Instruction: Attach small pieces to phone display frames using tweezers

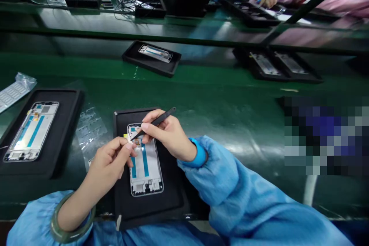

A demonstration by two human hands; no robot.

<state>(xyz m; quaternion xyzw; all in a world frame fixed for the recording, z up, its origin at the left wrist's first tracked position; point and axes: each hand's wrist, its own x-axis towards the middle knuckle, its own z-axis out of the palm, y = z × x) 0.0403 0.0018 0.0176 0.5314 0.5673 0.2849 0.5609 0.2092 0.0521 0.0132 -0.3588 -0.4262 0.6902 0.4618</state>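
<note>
Black tweezers point(155, 122) are held in my right hand point(165, 132), its fingers closed around them and their tip pointing down to the left. My left hand point(112, 161) pinches a small pale piece point(129, 138) right by that tip; its exact kind is too small to make out. Both hands are over the upper end of a phone frame point(151, 161) with blue strips on its silvery back. The frame lies in a black tray point(173, 200) before me, and my fingers hide part of its top left.
Left of me, another phone frame point(34, 130) lies in a black tray point(65, 134). Between the trays is a clear plastic sheet point(90, 127); a bagged white sheet point(14, 92) is far left. Further trays point(167, 70) stand beyond, below a rail point(173, 39). Co-workers sit across the bench.
</note>
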